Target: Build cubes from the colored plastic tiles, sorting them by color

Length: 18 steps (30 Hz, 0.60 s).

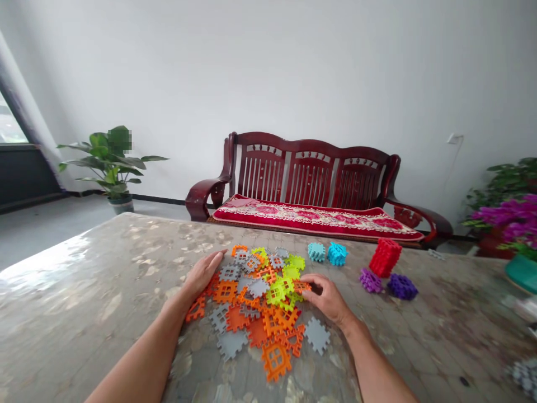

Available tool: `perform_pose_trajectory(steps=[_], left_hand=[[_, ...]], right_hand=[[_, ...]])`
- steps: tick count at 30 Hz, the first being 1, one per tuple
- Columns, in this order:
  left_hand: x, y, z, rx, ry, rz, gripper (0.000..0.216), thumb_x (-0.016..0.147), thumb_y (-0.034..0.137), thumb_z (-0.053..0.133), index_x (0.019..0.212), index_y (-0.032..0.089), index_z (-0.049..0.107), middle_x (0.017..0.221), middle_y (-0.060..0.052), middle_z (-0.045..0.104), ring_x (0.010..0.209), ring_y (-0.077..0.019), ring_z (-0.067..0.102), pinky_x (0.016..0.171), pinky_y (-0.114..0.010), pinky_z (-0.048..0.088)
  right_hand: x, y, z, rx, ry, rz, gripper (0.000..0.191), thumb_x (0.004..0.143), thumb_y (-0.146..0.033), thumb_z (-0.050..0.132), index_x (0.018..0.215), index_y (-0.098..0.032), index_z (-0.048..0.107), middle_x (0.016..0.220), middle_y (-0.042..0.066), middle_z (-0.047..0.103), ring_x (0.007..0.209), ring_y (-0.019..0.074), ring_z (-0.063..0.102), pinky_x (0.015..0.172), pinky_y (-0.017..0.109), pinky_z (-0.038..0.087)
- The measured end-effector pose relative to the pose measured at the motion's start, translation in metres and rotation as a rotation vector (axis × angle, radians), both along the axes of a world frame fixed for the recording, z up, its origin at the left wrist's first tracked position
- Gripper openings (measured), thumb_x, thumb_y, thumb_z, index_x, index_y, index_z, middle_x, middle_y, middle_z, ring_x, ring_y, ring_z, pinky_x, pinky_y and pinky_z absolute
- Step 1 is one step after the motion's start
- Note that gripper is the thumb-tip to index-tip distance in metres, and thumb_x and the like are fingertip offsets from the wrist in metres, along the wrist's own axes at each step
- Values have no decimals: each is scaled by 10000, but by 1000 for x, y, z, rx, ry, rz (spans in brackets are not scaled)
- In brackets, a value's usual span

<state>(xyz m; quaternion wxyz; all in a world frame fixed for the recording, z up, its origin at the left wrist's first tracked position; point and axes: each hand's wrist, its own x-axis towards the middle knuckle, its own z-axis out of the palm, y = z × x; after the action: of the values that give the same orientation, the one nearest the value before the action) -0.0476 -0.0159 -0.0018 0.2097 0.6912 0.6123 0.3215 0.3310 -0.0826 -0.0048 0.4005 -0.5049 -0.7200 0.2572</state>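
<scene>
A loose pile of flat plastic interlocking building tiles [237, 318] in orange, grey and lime green lies on the table between my hands. My left hand [205, 274] rests along the pile's left edge, fingers stretched out and holding nothing. At the right side of the pile, my right hand [326, 298] pinches an orange window tile [301, 286] between thumb and fingers, beside the lime green tiles [280, 291]. A grey tile [317, 335] lies a little apart, below my right hand. Nearest me is an orange window tile [276, 361].
Sorted stacks stand beyond and right of the pile: pale teal [316, 252], blue [337, 253], red [385, 257], light purple [370, 281] and dark purple [402, 286]. A teal flowerpot [522, 273] is at the table's right. Behind the table is a wooden bench [312, 179].
</scene>
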Motion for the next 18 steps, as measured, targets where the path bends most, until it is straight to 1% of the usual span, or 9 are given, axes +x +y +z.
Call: perform_pose_trajectory(steps=[2,4,7,9,11,14,16,18], left_hand=[[-5,4,-3,25,-81,25,597,899,538,297,1253,188,625,1275,-57,659,1197,-236,577,1064,-342,394],[-5,7,-5,26,-82,42,548,872,518,370,1218,196,646,1244,-45,678,1157,-235,600,1041,-335,418],[-2,7,-5,-5,-19,48,472,840,472,445,1183,236,666,1189,-20,706,1103,-233,626,993,-323,451],[1,6,-4,-16,19,62,440,842,452,452,1164,254,676,1167,-11,714,1088,-233,632,970,-314,461],[2,5,-2,-20,49,75,428,854,439,436,1153,253,680,1162,-14,715,1080,-231,634,957,-310,464],[1,6,-2,-21,69,75,426,862,424,420,1147,245,681,1155,-13,717,1074,-224,638,941,-299,470],[0,7,-2,-10,69,73,416,854,414,431,1139,247,684,1148,-7,721,1073,-218,640,929,-289,474],[0,8,-3,-5,68,73,404,844,402,446,1126,248,691,1143,-6,723,1068,-219,642,923,-288,477]], right_hand=[[0,-1,0,-26,27,-5,269,790,-375,637,977,-197,712,1034,86,707,982,228,637,890,364,494],[-2,-1,0,-23,37,3,260,817,-384,607,958,-194,717,1017,88,711,962,225,644,868,360,503],[-4,-2,1,42,-8,13,196,774,-315,653,923,-211,725,1058,82,700,1008,225,630,932,383,475],[-7,-4,2,106,-62,-5,205,729,-265,693,927,-224,725,1102,77,685,1045,226,612,979,399,444],[-9,-6,5,169,-99,-41,213,718,-246,703,930,-232,720,1093,74,681,1038,225,605,978,403,436],[-15,-13,15,235,-100,-50,122,720,-211,680,837,-230,707,945,57,689,953,216,604,913,381,452],[-21,-19,22,214,-95,23,64,706,-176,661,732,-230,685,799,30,668,839,195,598,846,349,463],[-28,-25,28,155,-107,122,87,687,-150,653,656,-231,664,697,2,636,741,169,577,800,321,459]])
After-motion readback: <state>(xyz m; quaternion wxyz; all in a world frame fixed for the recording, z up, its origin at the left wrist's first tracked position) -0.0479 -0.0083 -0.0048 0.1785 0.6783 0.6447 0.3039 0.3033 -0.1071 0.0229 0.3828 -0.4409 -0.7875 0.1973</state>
